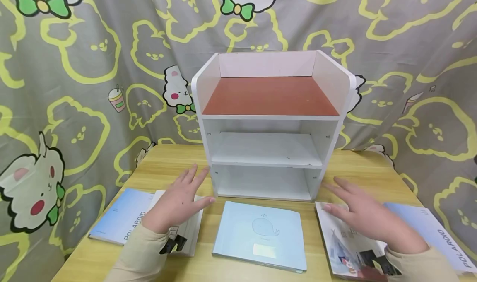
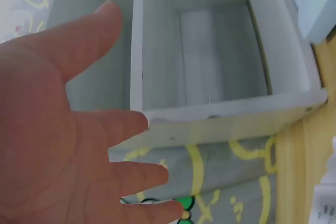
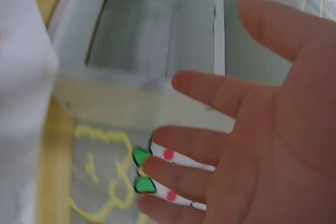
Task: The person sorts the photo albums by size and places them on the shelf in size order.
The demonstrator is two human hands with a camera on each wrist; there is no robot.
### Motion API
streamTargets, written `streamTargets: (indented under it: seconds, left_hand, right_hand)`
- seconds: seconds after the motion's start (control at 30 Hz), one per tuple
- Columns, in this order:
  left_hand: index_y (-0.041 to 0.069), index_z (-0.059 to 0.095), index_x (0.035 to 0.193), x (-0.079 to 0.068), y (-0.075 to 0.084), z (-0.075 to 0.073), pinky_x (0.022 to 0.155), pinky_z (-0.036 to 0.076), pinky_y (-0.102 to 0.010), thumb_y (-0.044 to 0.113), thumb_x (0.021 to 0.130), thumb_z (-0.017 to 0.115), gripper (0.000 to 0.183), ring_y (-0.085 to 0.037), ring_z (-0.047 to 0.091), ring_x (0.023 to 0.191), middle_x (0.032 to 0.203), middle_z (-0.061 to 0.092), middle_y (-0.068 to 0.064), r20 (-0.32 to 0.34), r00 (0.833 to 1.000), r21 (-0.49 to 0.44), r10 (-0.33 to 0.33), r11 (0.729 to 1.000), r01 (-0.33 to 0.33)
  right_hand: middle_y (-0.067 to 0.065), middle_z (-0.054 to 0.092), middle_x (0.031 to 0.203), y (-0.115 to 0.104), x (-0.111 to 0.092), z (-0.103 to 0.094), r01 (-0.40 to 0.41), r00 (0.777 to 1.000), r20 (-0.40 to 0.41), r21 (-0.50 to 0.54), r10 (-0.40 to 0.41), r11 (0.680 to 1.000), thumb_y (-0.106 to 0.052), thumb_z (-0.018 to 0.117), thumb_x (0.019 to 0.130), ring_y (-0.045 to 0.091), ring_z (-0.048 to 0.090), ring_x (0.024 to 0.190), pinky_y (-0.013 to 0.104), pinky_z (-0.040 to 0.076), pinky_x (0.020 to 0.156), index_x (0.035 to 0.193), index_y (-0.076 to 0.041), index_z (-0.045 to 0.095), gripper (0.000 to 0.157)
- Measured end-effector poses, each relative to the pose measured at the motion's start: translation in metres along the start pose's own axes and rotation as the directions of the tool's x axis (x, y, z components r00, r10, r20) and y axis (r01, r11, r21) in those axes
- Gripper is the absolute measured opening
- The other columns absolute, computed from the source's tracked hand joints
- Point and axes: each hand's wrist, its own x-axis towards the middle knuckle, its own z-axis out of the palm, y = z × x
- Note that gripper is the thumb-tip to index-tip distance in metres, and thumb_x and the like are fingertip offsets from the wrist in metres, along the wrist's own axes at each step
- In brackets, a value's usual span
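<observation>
A white shelf unit (image 1: 266, 164) with a reddish-brown top panel (image 1: 270, 95) stands on the table. My left hand (image 1: 179, 203), fingers spread, is near its left side, above a white book (image 1: 191, 236). On the other side my right hand (image 1: 365, 215) is held out with straight fingers over a book with a picture cover (image 1: 335, 249). Both palms hold nothing, as the left wrist view of the hand (image 2: 52, 124) and the right wrist view of the hand (image 3: 273, 129) show. Between the hands lies a light blue book with a whale drawing (image 1: 261, 236).
Blue-white POLAROID books lie at the far left (image 1: 123, 215) and far right (image 1: 428, 232) of the wooden table (image 1: 175, 157). A grey curtain with yellow cartoon outlines (image 1: 141, 50) hangs behind and on both sides. The unit's two lower compartments face me.
</observation>
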Motion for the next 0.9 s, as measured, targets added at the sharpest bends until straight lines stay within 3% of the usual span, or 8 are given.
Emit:
streamTargets:
  seconds: [0.1, 0.2, 0.27, 0.33, 0.43, 0.53, 0.67, 0.9]
  left_hand:
    - [0.025, 0.022, 0.163, -0.002, 0.001, 0.001, 0.110, 0.030, -0.069, 0.071, 0.093, 0.052, 0.089, -0.046, 0.023, 0.148, 0.166, 0.017, -0.017, 0.063, 0.998, -0.122, 0.003, 0.993, 0.005]
    - [0.025, 0.022, 0.163, -0.004, 0.004, 0.004, 0.114, 0.028, -0.063, 0.070, 0.093, 0.053, 0.089, -0.037, 0.023, 0.149, 0.167, 0.018, -0.010, 0.131, 0.991, -0.229, 0.003, 0.973, 0.028]
    - [0.023, 0.023, 0.163, -0.004, 0.006, 0.006, 0.117, 0.026, -0.058, 0.069, 0.094, 0.054, 0.088, -0.032, 0.024, 0.150, 0.166, 0.021, -0.006, 0.161, 0.987, -0.289, 0.006, 0.956, 0.041]
    - [0.020, 0.024, 0.162, -0.005, 0.007, 0.010, 0.116, 0.029, -0.055, 0.066, 0.095, 0.054, 0.087, -0.031, 0.032, 0.147, 0.165, 0.026, -0.006, 0.182, 0.983, -0.339, 0.018, 0.940, 0.046]
    - [0.016, 0.029, 0.161, -0.004, 0.009, 0.016, 0.110, 0.040, -0.053, 0.061, 0.098, 0.056, 0.082, -0.031, 0.049, 0.135, 0.160, 0.037, -0.010, 0.208, 0.978, -0.398, 0.026, 0.916, 0.060]
    - [0.015, 0.030, 0.160, -0.002, 0.010, 0.024, 0.098, 0.049, -0.053, 0.058, 0.098, 0.056, 0.080, -0.029, 0.067, 0.106, 0.151, 0.047, -0.018, 0.259, 0.966, -0.427, 0.019, 0.899, 0.097]
    - [0.009, 0.027, 0.160, 0.000, 0.009, 0.036, 0.084, 0.055, -0.049, 0.057, 0.099, 0.056, 0.083, -0.023, 0.068, 0.077, 0.132, 0.060, -0.019, 0.343, 0.939, -0.458, 0.019, 0.876, 0.149]
    - [-0.001, 0.023, 0.159, 0.004, 0.004, 0.057, 0.072, 0.058, -0.041, 0.049, 0.101, 0.057, 0.084, -0.026, 0.068, 0.078, 0.087, 0.067, -0.012, 0.423, 0.904, -0.566, 0.062, 0.797, 0.211]
  right_hand:
    - [0.024, 0.041, 0.153, -0.005, -0.005, 0.008, 0.047, 0.997, 0.048, 0.148, -0.055, 0.988, -0.039, 0.058, 0.104, 0.051, 0.041, 0.135, 0.068, 0.041, 0.099, 0.151, -0.010, 0.048, 0.057]
    - [0.017, 0.047, 0.152, -0.007, -0.008, 0.016, 0.065, 0.988, 0.116, 0.290, -0.103, 0.955, -0.034, 0.055, 0.106, 0.044, 0.047, 0.134, 0.049, 0.048, 0.102, 0.153, -0.010, 0.045, 0.054]
    - [0.017, 0.046, 0.153, -0.009, -0.008, 0.021, 0.039, 0.976, 0.182, 0.399, -0.120, 0.916, -0.031, 0.051, 0.108, 0.042, 0.048, 0.134, 0.034, 0.050, 0.099, 0.155, -0.008, 0.040, 0.054]
    - [0.020, 0.041, 0.156, -0.010, -0.008, 0.026, -0.039, 0.957, 0.262, 0.533, -0.122, 0.845, -0.029, 0.047, 0.109, 0.042, 0.048, 0.135, 0.026, 0.048, 0.099, 0.158, -0.007, 0.034, 0.055]
    - [0.025, 0.031, 0.160, -0.011, -0.007, 0.033, -0.171, 0.925, 0.361, 0.670, -0.115, 0.722, -0.029, 0.041, 0.111, 0.042, 0.050, 0.133, 0.032, 0.048, 0.101, 0.161, -0.007, 0.024, 0.057]
    - [0.027, 0.026, 0.161, -0.012, -0.007, 0.040, -0.257, 0.903, 0.414, 0.733, -0.114, 0.630, -0.031, 0.037, 0.112, 0.043, 0.051, 0.132, 0.043, 0.048, 0.102, 0.162, -0.006, 0.018, 0.059]
    - [0.033, 0.024, 0.159, -0.013, -0.006, 0.050, -0.312, 0.893, 0.437, 0.773, -0.107, 0.552, -0.032, 0.039, 0.111, 0.045, 0.047, 0.134, 0.044, 0.050, 0.101, 0.160, 0.002, 0.016, 0.064]
    - [0.035, 0.019, 0.159, -0.019, -0.003, 0.059, -0.372, 0.885, 0.460, 0.793, -0.074, 0.482, -0.035, 0.041, 0.110, 0.044, 0.047, 0.135, 0.046, 0.054, 0.096, 0.160, 0.004, 0.014, 0.069]
